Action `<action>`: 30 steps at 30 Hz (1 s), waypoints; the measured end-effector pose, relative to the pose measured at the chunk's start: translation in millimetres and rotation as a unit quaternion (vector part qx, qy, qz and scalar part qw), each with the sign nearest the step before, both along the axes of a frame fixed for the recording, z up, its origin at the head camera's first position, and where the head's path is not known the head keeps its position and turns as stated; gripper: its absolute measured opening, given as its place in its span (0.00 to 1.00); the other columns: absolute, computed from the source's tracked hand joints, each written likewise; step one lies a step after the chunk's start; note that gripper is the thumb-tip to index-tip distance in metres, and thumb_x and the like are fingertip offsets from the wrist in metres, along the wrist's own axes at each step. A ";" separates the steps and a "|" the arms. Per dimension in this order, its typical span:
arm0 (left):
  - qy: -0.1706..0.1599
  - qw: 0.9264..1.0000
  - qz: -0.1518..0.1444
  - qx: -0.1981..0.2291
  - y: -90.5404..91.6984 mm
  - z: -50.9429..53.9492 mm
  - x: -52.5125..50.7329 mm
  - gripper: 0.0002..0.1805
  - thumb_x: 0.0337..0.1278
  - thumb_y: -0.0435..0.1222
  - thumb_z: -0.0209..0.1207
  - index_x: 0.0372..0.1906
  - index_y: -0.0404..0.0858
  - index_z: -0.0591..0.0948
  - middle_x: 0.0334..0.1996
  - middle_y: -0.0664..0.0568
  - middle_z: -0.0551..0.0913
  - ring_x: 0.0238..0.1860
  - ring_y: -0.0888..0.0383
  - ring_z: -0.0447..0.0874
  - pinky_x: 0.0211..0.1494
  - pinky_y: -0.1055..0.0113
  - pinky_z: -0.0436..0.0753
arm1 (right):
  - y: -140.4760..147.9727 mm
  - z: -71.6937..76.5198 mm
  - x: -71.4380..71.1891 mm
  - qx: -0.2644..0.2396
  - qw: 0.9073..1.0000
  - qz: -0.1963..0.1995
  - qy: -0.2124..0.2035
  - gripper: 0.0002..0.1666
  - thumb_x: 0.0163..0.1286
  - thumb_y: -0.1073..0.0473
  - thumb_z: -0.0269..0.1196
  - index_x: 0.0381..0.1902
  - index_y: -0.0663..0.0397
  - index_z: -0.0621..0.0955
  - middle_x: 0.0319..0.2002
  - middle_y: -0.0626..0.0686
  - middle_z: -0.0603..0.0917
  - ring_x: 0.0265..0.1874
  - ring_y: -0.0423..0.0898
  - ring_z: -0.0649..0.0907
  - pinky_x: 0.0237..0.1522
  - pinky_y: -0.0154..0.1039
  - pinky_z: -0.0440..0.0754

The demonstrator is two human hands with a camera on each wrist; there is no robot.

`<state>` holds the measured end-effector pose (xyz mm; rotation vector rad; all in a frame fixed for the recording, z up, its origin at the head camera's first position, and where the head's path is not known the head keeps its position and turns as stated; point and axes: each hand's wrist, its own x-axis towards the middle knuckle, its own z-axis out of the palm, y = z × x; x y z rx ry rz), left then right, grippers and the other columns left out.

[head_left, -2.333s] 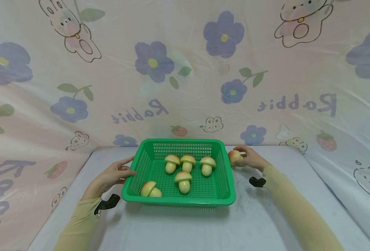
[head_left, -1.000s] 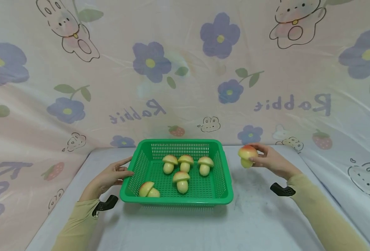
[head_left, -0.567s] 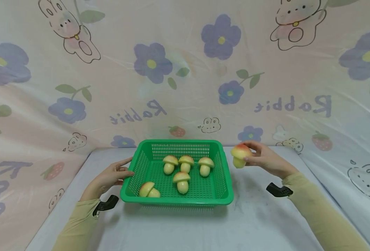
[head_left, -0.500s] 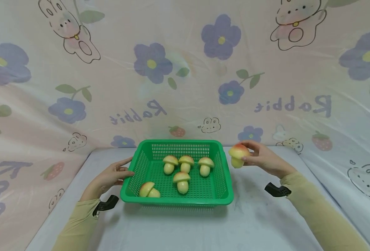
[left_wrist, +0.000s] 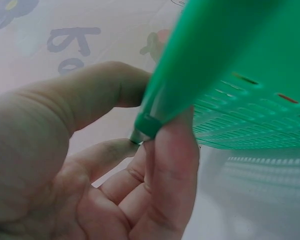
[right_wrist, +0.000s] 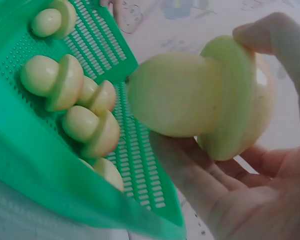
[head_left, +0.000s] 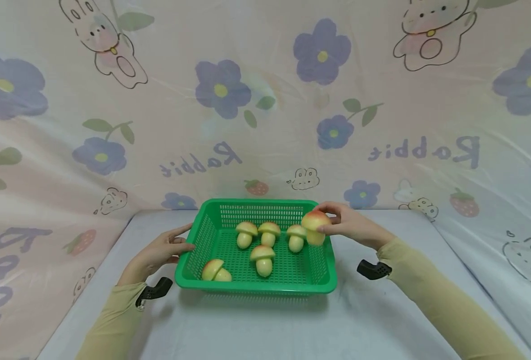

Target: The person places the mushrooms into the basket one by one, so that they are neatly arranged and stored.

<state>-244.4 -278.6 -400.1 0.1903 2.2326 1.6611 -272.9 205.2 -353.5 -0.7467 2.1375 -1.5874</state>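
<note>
A green plastic basket with perforated walls stands on the table. Inside lie several toy mushrooms, among them one in the middle and one tilted at the front left. My left hand pinches the basket's left rim between thumb and fingers, as the left wrist view shows close up. My right hand grips another mushroom by its reddish-yellow cap, stem down, above the basket's right side. In the head view this held mushroom partly overlaps the basket's right wall.
A white-covered table carries the basket. Behind it hangs a cloth printed with flowers and rabbits. A black wrist mount sits on the right sleeve, another on the left.
My right hand picked the mushroom up beside the basket's right side, drew it a little rightward, then carried it left over the basket's right rim. The left hand stays on the left rim.
</note>
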 end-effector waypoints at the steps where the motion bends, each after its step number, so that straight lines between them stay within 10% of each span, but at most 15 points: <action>1: 0.000 1.000 0.000 0.000 0.3 0.2 -0.3 0.44 0.61 0.36 0.62 0.76 0.44 0.50 0.35 0.43 0.81 0.31 0.55 0.82 0.36 0.61 0.83 | -3.6 -0.1 -0.3 0.006 1.000 0.004 0.000 0.29 0.64 0.59 0.66 0.60 0.61 0.69 0.56 0.60 0.72 0.48 0.54 0.81 0.50 0.45 0.77; 30: 0.000 1.000 -0.002 0.008 -0.7 -4.1 -1.5 0.44 0.62 0.36 0.61 0.76 0.44 0.50 0.35 0.44 0.81 0.32 0.55 0.83 0.38 0.59 0.83 | -65.8 -20.7 -7.4 0.218 0.974 0.047 0.036 0.22 0.59 0.54 0.70 0.47 0.61 0.82 0.42 0.50 0.82 0.38 0.43 0.79 0.43 0.39 0.78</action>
